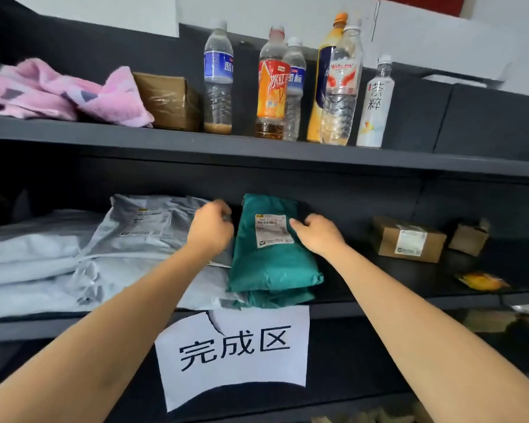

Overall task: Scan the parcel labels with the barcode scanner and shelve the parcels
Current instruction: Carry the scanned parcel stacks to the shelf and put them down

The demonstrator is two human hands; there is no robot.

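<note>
Evidently the right hand (318, 235) grips the teal parcel (269, 267); the left hand (209, 232) curls beside it, hold unclear. Best seat it squarely, label (273, 230) up.

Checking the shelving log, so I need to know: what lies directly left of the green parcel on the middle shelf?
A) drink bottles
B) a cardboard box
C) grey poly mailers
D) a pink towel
C: grey poly mailers lie stacked just left of the green parcel; the labelled cardboard box sits to its right, and the bottles and pink towel are one shelf up.
</note>
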